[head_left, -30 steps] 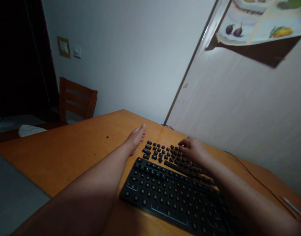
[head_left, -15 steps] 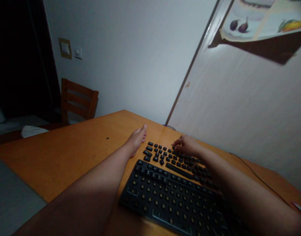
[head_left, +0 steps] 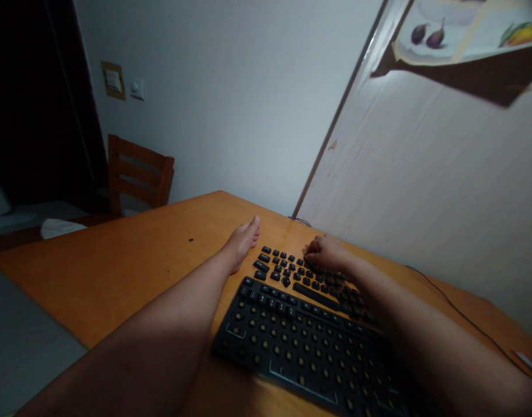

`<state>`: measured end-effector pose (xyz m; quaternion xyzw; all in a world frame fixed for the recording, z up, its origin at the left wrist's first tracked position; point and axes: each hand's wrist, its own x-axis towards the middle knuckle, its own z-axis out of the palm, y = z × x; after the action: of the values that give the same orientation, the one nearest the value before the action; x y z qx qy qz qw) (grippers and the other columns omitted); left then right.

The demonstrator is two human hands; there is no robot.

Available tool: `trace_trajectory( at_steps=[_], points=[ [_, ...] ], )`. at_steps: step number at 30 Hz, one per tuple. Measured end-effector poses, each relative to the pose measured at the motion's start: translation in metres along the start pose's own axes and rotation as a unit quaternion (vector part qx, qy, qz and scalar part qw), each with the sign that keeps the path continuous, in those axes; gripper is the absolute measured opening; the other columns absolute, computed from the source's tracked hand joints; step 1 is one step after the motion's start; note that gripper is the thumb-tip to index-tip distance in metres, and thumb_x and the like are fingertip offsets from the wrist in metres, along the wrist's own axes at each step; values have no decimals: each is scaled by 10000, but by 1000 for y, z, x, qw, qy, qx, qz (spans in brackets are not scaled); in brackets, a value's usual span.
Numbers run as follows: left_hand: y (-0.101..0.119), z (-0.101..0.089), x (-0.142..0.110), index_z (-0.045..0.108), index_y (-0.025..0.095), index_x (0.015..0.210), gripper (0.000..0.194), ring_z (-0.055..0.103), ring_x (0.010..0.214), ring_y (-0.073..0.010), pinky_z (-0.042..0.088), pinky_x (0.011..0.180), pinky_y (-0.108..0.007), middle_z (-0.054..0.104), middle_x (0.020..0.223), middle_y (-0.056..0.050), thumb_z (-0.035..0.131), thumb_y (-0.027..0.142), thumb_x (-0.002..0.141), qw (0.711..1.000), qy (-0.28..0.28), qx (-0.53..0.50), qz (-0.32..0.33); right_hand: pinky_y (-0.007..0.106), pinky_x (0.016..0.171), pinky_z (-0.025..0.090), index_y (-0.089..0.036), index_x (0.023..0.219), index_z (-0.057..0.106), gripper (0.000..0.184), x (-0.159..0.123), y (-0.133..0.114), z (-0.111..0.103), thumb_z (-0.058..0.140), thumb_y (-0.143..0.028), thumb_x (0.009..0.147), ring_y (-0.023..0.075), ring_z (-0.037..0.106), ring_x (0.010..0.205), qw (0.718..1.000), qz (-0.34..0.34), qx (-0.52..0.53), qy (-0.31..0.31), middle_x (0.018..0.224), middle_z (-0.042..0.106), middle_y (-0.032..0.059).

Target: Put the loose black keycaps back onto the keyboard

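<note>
My right hand (head_left: 326,253) reaches over the far side of the loose black keycaps (head_left: 287,272), fingers bent down and drawn together at a keycap in the back row. That keycap is mostly hidden under the fingertips. Beside the left end of the rows, my left hand (head_left: 243,243) rests on the table, thumb stretched forward and the other fingers loosely bent, with nothing visible in it. A black keyboard (head_left: 309,353) lies in front of the rows, most of its key stems bare. Several keys remain along its left edge. A long spacebar (head_left: 316,296) lies among the loose caps.
The orange wooden table (head_left: 131,278) meets the wall at the back. A thin cable (head_left: 448,310) runs along its right side. A small dark piece (head_left: 191,240) lies on the left. A wooden chair (head_left: 139,174) stands beyond the far left edge.
My right hand has moved left along the back row of keycaps, and its fingers have drawn closer together. My left hand and the keyboard stay where they were.
</note>
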<state>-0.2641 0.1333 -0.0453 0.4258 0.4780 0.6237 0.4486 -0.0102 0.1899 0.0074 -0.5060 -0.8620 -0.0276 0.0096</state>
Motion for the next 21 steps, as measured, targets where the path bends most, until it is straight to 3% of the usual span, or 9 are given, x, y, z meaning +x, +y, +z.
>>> trace_trajectory(
  at_steps=[6, 13, 21],
  points=[
    [2, 1, 0, 609, 155, 967, 622, 582, 939, -209, 462, 861, -339, 621, 1038, -135, 494, 731, 764, 1000, 2, -1, -8, 280, 649, 389, -172, 792, 769, 186, -3, 8, 0, 626, -291, 795, 204, 593, 771, 1000, 19, 12, 16, 800, 719, 84],
    [1, 1, 0, 612, 148, 1018, 657, 577, 948, -211, 460, 867, -341, 613, 1054, -140, 505, 740, 751, 1000, -1, -4, -4, 259, 665, 405, -177, 858, 751, 161, -7, 10, -2, 616, -235, 792, 188, 604, 790, 999, 15, 40, 33, 875, 722, 72],
    [-1, 0, 1, 615, 146, 980, 655, 575, 904, -195, 460, 868, -344, 608, 1012, -126, 506, 747, 745, 1000, -6, -5, 3, 254, 686, 411, -188, 780, 748, 166, -1, 5, 1, 633, -308, 796, 176, 596, 769, 998, 3, 67, 21, 848, 712, 60]
  ],
)
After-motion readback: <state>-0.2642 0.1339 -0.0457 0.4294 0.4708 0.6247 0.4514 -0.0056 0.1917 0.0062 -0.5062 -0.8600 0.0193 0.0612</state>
